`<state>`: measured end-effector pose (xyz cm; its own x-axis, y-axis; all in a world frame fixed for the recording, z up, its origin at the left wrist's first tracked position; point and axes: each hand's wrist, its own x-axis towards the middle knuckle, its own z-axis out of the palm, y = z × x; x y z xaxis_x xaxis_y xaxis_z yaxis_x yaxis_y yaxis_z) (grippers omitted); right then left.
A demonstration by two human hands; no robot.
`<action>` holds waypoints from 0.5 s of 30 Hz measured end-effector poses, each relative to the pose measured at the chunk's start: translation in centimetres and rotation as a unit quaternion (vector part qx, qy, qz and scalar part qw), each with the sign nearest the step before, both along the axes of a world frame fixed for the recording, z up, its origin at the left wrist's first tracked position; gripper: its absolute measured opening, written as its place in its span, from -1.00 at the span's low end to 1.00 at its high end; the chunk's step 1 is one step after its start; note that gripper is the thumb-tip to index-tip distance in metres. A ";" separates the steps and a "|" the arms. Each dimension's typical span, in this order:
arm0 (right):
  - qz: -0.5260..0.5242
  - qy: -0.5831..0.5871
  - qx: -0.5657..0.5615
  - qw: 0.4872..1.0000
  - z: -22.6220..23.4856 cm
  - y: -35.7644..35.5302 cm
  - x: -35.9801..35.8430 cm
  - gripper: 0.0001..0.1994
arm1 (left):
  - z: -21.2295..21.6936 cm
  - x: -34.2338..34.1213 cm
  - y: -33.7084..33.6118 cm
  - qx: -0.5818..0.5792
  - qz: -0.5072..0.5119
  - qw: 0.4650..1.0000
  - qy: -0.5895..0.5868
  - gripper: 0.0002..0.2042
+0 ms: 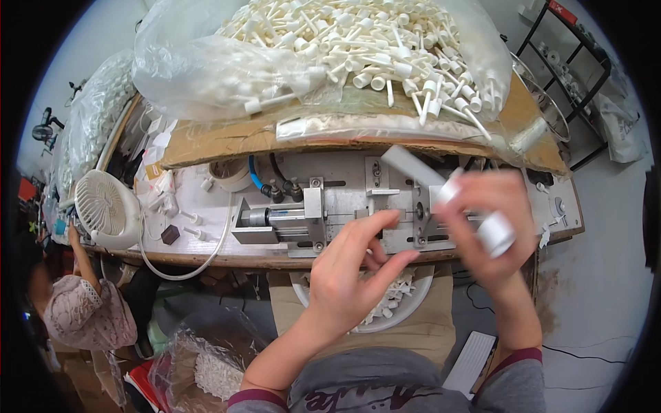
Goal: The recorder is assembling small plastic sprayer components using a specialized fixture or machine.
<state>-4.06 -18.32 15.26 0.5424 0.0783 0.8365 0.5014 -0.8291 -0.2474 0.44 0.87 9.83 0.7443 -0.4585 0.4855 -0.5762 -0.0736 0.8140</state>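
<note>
My left hand hovers in front of the small metal press fixture on the bench, its fingers pinched on a small white plastic piece that I can hardly make out. My right hand, blurred, is closed on white plastic caps, one near the thumb and one by the fingertips. Under both hands a white bowl of white plastic parts rests on my lap.
A big clear bag heaped with white pump tubes and caps lies on cardboard behind the fixture. A small white fan stands at the left. Another person in a lace top sits at lower left. A bag of white parts lies by my knee.
</note>
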 end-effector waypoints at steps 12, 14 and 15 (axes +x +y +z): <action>0.080 0.283 0.187 0.937 -5.2 2.1 -4.2 -0.73 | -0.9 0.0 2.0 0.126 -0.008 0.979 -0.161 -0.66; 0.090 0.281 0.234 0.926 -4.9 1.7 -4.3 -0.67 | -1.4 0.2 2.4 0.185 -0.014 0.964 -0.189 -0.68; 0.095 0.279 0.258 0.920 -4.8 1.5 -4.4 -0.64 | -1.8 0.3 2.5 0.214 -0.017 0.956 -0.202 -0.69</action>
<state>-8.41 -16.81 10.43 0.9164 -0.1131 0.3840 0.3002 -0.4405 -0.8461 0.74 3.40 8.05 0.5170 -0.7005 0.4919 -0.8449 -0.3255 0.4245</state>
